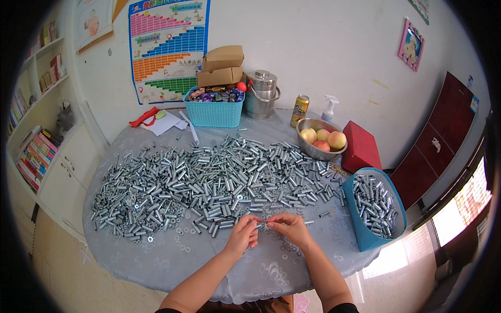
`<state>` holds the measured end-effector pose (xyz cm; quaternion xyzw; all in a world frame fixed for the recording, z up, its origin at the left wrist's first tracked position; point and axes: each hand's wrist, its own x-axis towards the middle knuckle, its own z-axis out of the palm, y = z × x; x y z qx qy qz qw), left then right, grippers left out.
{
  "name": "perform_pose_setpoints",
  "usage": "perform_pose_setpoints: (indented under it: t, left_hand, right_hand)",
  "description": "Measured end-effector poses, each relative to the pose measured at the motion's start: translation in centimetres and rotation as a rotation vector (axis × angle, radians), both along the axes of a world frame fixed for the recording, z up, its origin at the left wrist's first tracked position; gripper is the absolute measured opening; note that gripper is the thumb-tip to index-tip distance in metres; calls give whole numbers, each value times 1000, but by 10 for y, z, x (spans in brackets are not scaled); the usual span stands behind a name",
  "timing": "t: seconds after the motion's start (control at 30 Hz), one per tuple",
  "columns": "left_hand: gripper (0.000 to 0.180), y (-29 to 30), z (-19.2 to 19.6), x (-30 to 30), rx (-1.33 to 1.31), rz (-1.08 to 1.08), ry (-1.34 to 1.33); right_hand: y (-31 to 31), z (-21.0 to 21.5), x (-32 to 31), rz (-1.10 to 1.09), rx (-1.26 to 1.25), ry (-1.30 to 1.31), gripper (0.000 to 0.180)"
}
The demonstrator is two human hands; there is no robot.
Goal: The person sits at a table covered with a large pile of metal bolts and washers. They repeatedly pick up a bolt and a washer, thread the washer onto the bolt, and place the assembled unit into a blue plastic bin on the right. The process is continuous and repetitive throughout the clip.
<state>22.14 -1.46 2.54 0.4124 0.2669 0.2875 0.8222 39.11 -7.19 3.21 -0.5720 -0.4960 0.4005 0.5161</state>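
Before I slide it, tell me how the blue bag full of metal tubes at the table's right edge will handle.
The blue bag is probably heavy for its size, since it is packed with metal tubes. Its walls look soft and slightly slumped, so it may sag or buckle rather than slide stiffly. It sits at the table edge with its mouth tilted open, so a push could tip it and spill tubes.

Tiny part (262,224) between fingers (255,225) indistinct

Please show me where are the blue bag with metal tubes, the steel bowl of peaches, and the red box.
blue bag (365,237): head view, its front wall.
steel bowl (313,152): head view, its front rim.
red box (360,147): head view, its top face.
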Motion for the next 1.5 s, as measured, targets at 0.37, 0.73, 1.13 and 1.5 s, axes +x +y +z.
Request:
perform_pose_setpoints:
  t: [0.37, 0.73, 1.13, 1.5]
  left_hand:
    - [17, -2, -3, 3, -44, 33, 18]
    - [20, 4, -12, 4, 190, 106, 29]
    - [21, 10, -14, 0, 34, 208, -36]
    - [23, 7, -13, 0, 16, 82, 31]
  right_hand:
    - [-1, 7, -10, 13, 160, -239, 15]
    - [1, -2, -2, -130, 186, -264, 15]
    - [-1, 1, 9, 164, 223, -724, 15]
    - [-1, -1, 12, -59, 24, 193, 7]
